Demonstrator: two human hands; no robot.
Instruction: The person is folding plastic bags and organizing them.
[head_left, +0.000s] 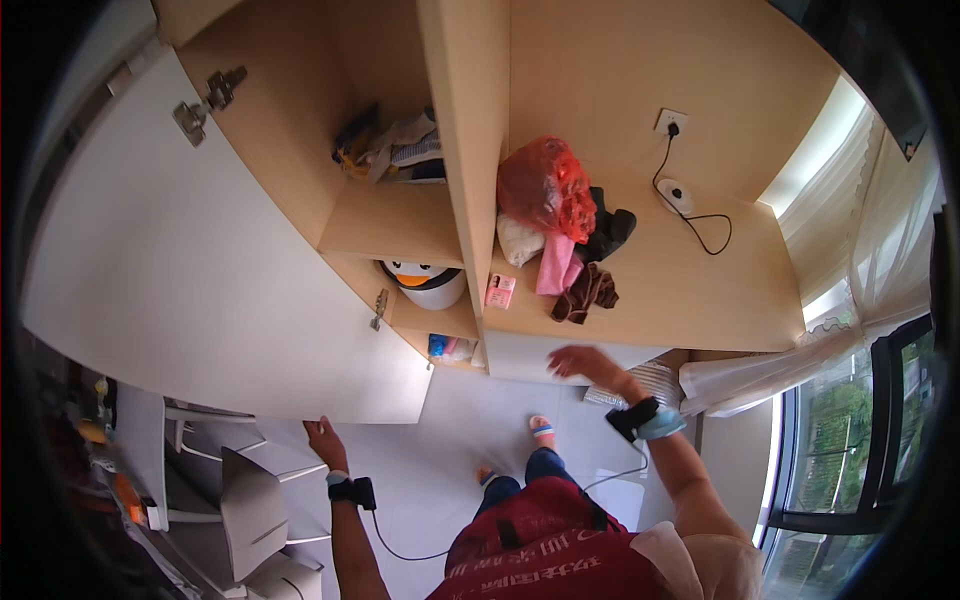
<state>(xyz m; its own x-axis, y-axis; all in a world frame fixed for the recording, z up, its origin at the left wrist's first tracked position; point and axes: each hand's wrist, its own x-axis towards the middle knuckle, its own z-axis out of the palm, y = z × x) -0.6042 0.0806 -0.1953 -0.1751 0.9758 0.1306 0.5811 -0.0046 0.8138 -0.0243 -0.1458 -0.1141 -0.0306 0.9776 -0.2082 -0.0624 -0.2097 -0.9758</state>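
My left hand (327, 444) is at the free edge of a large white cabinet door (225, 277), its fingers gripping that edge. The door stands swung out on metal hinges from a wood-grain cabinet (390, 221). My right hand (589, 367), slightly blurred, hangs in the air before the front of a wooden counter (697, 300), holding nothing, its fingers loosely bent. On the counter lie a red plastic bag (546, 187), a pink cloth (559, 266), a brown striped cloth (586, 294), a black item (611, 229) and a pink card (499, 291).
Inside the cabinet are folded fabrics (409, 150), a penguin-faced bin (427, 285) and small bagged items (454, 349). A corded white appliance base (675, 196) sits on the counter. Chairs (251, 517) stand at left; a silvery bundle (645, 384), white curtain (750, 382) and window (832, 442) are at right.
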